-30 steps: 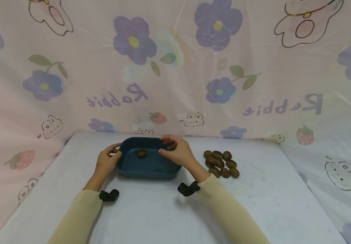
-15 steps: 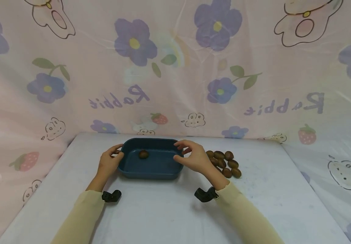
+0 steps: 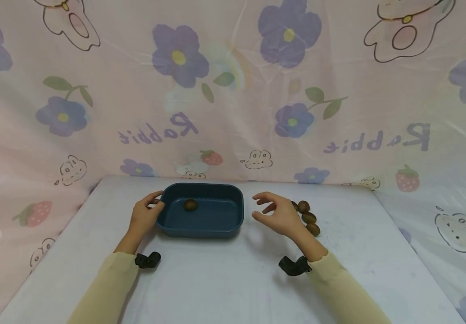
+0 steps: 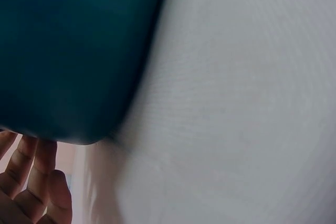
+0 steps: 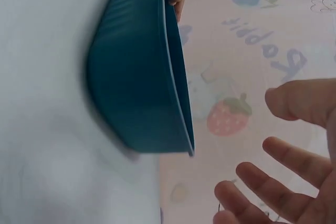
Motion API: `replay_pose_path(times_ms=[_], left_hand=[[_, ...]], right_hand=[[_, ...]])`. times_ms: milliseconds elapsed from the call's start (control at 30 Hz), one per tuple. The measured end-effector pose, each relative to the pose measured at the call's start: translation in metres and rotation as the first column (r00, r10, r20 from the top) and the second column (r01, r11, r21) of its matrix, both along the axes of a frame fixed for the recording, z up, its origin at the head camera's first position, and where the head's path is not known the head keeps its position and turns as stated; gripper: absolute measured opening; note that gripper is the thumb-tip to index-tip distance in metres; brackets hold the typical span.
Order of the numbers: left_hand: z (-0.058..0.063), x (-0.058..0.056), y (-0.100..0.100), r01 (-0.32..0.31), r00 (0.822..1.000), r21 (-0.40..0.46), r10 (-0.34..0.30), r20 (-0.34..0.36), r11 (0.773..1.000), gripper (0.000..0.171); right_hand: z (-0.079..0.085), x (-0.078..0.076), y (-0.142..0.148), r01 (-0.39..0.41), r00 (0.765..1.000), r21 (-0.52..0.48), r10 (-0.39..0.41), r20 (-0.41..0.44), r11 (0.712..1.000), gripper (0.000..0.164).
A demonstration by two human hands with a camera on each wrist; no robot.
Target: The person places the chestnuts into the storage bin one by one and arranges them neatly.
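Observation:
A blue rectangular tub [image 3: 200, 220] stands upright with one brown chestnut [image 3: 190, 205] lying inside it, left of the middle. My left hand [image 3: 145, 216] is at the tub's left end. In the left wrist view its fingers [image 4: 38, 174] are extended and touch the tub's wall [image 4: 68, 66]. Off the tub's right end, my right hand [image 3: 277, 213] hovers with thumb and fingers spread and nothing between them. The right wrist view shows those fingers [image 5: 273, 192] apart from the tub [image 5: 136, 66]. Behind this hand lie several chestnuts [image 3: 309, 218], partly hidden by it.
A white-covered table [image 3: 217, 279] carries the tub and the chestnut group. Behind it hangs a pink cloth [image 3: 233, 99] printed with flowers, rabbits and strawberries. Each wrist wears a black camera mount [image 3: 148, 260].
My right hand has drawn back to the right, from over the tub's right side to beside it, now covering part of the chestnut group. The left hand stays at the tub's left end.

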State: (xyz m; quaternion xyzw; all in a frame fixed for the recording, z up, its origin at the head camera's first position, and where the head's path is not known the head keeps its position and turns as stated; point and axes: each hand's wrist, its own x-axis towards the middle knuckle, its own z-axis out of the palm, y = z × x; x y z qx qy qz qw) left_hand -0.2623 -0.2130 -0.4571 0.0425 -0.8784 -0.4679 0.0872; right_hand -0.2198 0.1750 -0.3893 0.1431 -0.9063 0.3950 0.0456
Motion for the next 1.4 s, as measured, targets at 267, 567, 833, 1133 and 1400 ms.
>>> replay_pose_path(times_ms=[267,567,833,1133,1400], left_hand=[[0.000,-0.001,-0.001,0.003,1.000,-0.001,-0.003,0.006,1.000,0.045],[0.000,0.000,0.000,0.005,1.000,0.003,-0.005,0.006,1.000,0.046],[0.001,0.000,-0.001,0.000,1.000,0.003,0.000,0.012,1.000,0.046],[0.000,0.000,-0.001,-0.001,1.000,0.004,0.001,0.004,1.000,0.045],[0.000,0.000,0.000,0.000,1.000,0.007,0.000,-0.007,1.000,0.046]], right_hand=[[-0.003,0.007,0.023,0.030,1.000,0.019,-0.030,0.000,0.999,0.039],[-0.010,0.011,0.044,0.049,0.998,0.062,-0.051,0.021,0.997,0.036],[-0.015,0.013,0.060,0.062,0.997,0.095,-0.067,0.045,0.993,0.039],[-0.026,0.016,0.067,0.086,0.993,0.155,-0.097,0.064,0.984,0.039],[-0.035,0.017,0.068,0.088,0.994,0.225,-0.099,0.039,0.970,0.034]])
